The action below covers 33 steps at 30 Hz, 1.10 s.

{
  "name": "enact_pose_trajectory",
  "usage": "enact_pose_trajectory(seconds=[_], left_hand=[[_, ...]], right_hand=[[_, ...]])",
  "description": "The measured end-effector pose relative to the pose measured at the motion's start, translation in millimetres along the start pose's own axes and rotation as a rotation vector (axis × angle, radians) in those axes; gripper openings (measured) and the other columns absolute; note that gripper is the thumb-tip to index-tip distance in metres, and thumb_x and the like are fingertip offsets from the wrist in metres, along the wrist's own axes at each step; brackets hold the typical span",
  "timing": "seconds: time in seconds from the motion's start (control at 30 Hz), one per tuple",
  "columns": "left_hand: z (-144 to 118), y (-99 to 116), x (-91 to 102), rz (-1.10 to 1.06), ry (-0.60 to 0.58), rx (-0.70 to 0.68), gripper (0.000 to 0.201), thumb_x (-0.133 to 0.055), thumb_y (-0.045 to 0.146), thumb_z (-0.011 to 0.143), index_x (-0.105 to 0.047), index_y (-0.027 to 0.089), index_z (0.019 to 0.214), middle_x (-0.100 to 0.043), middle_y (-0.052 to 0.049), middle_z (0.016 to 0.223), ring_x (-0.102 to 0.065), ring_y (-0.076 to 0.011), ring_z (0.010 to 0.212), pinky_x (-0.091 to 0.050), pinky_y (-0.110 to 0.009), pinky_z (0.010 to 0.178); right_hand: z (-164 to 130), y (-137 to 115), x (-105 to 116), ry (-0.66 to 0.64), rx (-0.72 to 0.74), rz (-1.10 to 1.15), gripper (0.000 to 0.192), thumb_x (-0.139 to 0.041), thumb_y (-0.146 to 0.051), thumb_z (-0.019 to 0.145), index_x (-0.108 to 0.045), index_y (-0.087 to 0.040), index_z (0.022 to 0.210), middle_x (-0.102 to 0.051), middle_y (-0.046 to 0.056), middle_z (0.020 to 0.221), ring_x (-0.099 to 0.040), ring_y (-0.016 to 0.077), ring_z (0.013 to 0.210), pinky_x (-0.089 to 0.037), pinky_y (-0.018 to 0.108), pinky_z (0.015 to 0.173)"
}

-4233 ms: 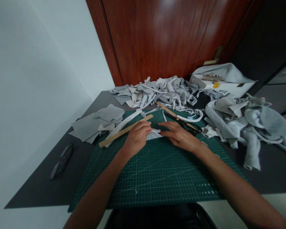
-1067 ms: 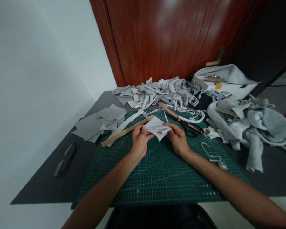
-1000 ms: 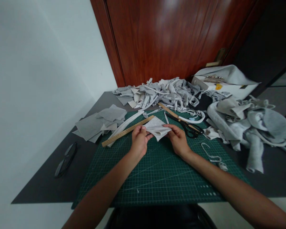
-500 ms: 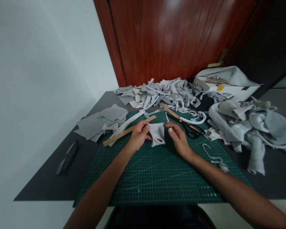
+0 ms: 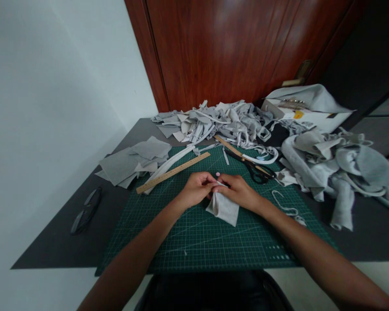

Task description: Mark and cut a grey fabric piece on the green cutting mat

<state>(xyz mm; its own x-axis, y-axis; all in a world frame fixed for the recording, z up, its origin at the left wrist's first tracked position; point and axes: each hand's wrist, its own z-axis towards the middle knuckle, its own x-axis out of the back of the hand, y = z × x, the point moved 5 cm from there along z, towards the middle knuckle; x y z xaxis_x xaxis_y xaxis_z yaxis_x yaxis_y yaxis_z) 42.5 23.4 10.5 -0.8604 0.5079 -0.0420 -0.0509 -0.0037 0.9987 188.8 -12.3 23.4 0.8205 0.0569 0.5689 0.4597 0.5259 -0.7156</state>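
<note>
A small piece of light grey fabric (image 5: 226, 209) is pinched along its upper edge between my two hands, its folded body hanging toward me above the green cutting mat (image 5: 210, 246). My left hand (image 5: 197, 188) grips the fabric's left upper corner with thumb and fingers. From the other side my right hand (image 5: 238, 188) closes on the same edge, and the fingertips of both hands nearly meet. A small pale pinkish round spot (image 5: 218, 174) shows just beyond the fingertips; I cannot tell what it is.
A wooden ruler (image 5: 173, 172) lies left of my hands, near flat grey fabric pieces (image 5: 126, 166) and glasses (image 5: 87, 211). Black scissors (image 5: 261, 172) rest on the right. Fabric scraps (image 5: 227, 123) pile up behind; more cloth (image 5: 324, 168) and a white box (image 5: 314, 119) stand right.
The fabric has turned and come slightly nearer, now hanging below my fingers. My right hand, apart from it before, has moved left and closed on its edge beside my left hand.
</note>
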Motion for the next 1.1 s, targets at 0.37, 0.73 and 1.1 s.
enact_pose_trajectory(seconds=[0.37, 0.73, 1.1], left_hand=[[-4.9, 1.8, -8.1, -0.215, -0.018, 0.019, 0.059, -0.081, 0.066, 0.077, -0.069, 0.018, 0.108, -0.073, -0.008, 0.096, -0.071, -0.0203, 0.087, -0.056, -0.030, 0.073], [-14.2, -17.7, -29.4, -0.322, 0.137, 0.102, 0.092, -0.102, 0.025, 0.049, -0.058, 0.019, 0.130, -0.071, -0.010, 0.116, -0.070, -0.0219, 0.095, -0.057, -0.036, 0.085], [-16.4, -24.6, -36.6, -0.409, 0.092, 0.190, 0.062, -0.098, 0.056, 0.057, -0.073, 0.011, 0.093, -0.073, -0.007, 0.084, -0.067, -0.0163, 0.069, -0.055, -0.032, 0.066]], right_hand=[[3.7, 0.4, 26.1, 0.078, 0.025, 0.032, 0.048, -0.055, -0.065, 0.099, -0.064, -0.024, 0.074, -0.061, -0.001, 0.065, -0.055, 0.0165, 0.059, -0.041, 0.029, 0.057], [-3.7, 6.1, 41.1, 0.626, -0.020, 0.041, 0.035, -0.054, -0.051, 0.102, -0.060, -0.024, 0.080, -0.056, -0.002, 0.068, -0.051, 0.0179, 0.064, -0.040, 0.031, 0.060], [-8.6, 11.0, 42.5, 0.757, -0.040, -0.007, 0.038, -0.046, -0.051, 0.107, -0.052, -0.024, 0.082, -0.046, -0.004, 0.070, -0.043, 0.0167, 0.065, -0.034, 0.032, 0.061]])
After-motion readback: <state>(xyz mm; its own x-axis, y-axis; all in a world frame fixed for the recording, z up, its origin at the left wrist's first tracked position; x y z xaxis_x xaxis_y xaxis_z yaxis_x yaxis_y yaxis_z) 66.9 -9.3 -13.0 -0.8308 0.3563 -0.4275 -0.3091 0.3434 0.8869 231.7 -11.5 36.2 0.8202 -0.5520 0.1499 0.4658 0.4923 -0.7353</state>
